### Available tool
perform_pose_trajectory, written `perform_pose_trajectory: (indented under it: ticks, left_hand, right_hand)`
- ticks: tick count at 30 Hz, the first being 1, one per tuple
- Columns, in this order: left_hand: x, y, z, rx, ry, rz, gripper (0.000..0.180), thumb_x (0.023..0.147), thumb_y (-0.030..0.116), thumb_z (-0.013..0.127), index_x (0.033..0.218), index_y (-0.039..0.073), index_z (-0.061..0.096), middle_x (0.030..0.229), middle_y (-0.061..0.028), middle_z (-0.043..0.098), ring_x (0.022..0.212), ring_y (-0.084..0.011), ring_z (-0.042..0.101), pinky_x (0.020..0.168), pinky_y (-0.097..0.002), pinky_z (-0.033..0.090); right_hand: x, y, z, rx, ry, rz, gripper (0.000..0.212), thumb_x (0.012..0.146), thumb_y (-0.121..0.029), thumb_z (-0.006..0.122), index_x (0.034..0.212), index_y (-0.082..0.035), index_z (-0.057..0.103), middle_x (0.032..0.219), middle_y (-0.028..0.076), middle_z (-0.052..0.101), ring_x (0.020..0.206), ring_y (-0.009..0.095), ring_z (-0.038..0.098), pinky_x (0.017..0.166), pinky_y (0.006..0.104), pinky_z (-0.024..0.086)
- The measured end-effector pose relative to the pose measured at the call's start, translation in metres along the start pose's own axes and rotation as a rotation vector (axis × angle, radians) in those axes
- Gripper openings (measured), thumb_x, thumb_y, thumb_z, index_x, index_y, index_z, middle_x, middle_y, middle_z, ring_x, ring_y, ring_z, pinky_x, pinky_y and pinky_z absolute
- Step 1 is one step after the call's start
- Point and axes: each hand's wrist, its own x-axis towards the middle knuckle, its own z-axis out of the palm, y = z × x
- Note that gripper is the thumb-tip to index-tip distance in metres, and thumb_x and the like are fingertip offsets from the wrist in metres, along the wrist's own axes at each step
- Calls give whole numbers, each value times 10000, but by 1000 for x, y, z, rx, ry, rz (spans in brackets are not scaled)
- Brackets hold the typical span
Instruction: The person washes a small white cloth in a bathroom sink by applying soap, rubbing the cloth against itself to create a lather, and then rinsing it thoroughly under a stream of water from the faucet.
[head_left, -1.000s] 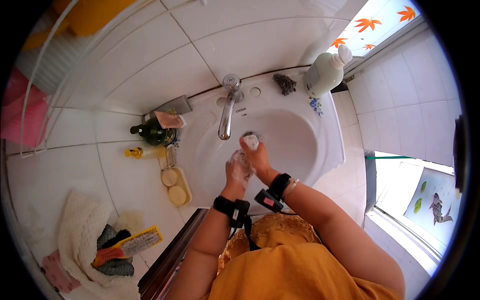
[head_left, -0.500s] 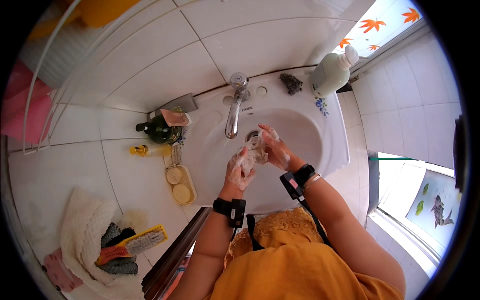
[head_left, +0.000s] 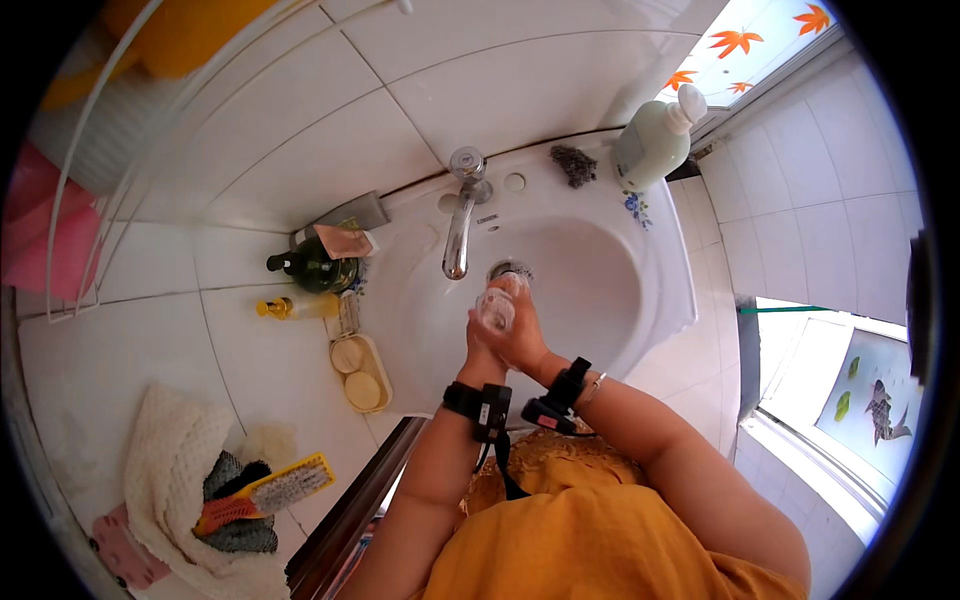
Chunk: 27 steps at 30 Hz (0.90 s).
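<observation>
Both hands have come together since half a second ago, when they stood apart with foam strung between them. Now the right hand (head_left: 522, 335) presses against the left hand (head_left: 482, 346), its fingers bent in toward it; the left lies partly hidden — how far it is open cannot be told. White lather (head_left: 496, 310) coats the fingers where they meet; whether either hand grips anything under it cannot be told either. Hands and lather are over the basin of the white sink (head_left: 585, 300), just in front of the drain (head_left: 512, 266) and well in from the front edge. At the sink's back edge stands the chrome faucet (head_left: 460, 228), its spout reaching forward to the left of the drain. Right of it along that edge lies a dark scouring pad (head_left: 574, 166), and a pale pump bottle (head_left: 650, 148) stands at the back right corner. Beside the left edge — a soap dish (head_left: 378, 362) with two round bars.
</observation>
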Motion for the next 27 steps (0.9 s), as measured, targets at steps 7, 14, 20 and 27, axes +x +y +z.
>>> perform_pose_trajectory:
  ticks: [7,14,20,27]
  left_hand:
    - [-18,38,16,212,126,-360,252,876,317,387,887,86,486,790,-37,533,669,-154,544,503,-244,442]
    - [-5,30,3,2,95,-294,381,869,334,395,1109,48,469,1026,-100,548,864,-205,571,686,-308,490]
    - [-14,39,15,21,135,-264,285,864,289,393,935,38,508,849,-60,557,738,-183,567,615,-289,474]
    - [-22,48,26,-65,58,-383,229,856,288,396,834,97,521,670,-19,533,519,-138,480,411,-257,367]
  right_hand:
    - [16,26,-2,175,-4,809,315,685,-209,632,769,78,532,713,214,572,680,331,565,624,360,446]
    - [17,16,1,8,-160,609,305,672,-201,635,771,72,543,716,203,585,656,292,578,610,356,452]
    - [10,12,-5,-33,-157,652,314,640,-198,661,771,64,550,744,205,578,747,301,584,660,372,449]
    - [67,29,-25,-291,-238,282,357,630,-244,695,830,13,549,924,207,512,879,364,484,752,427,395]
